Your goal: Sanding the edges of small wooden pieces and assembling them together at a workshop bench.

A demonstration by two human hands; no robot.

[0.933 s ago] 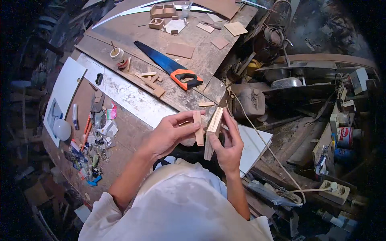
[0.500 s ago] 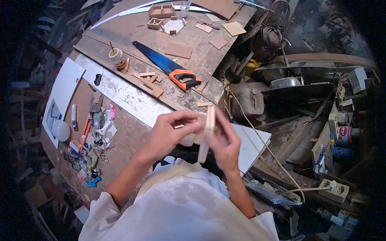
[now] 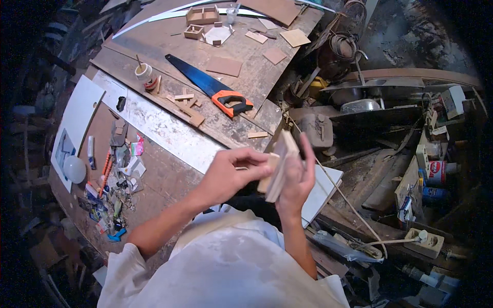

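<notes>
While my left grip point(image 3: 233, 174) pinches a small wooden strip point(image 3: 264, 185) between thumb and fingertips, my right grip point(image 3: 296, 187) holds a thicker wooden block point(image 3: 280, 172) upright at a tilt. Motion blurs that right side, so I cannot tell exactly where each fingertip presses. Both pieces are in front of my body, close together, the strip just left of the block; whether they touch I cannot tell.

Beyond them, on the table point(image 3: 257, 87), a short wooden stick point(image 3: 258, 135) lies nearest to me. Past it rests a handsaw point(image 3: 202, 82), its dark blue blade pointing away to the left and its orange and black handle toward me. Left of the handle are wood offcuts point(image 3: 194, 117), with a white tub point(image 3: 145, 76) near them, a stick poking out of it. Toward the far edge sits a divided wooden box point(image 3: 203, 16). Well to my left, a white bulb point(image 3: 75, 169) rests near a cluttered heap point(image 3: 118, 190).
</notes>
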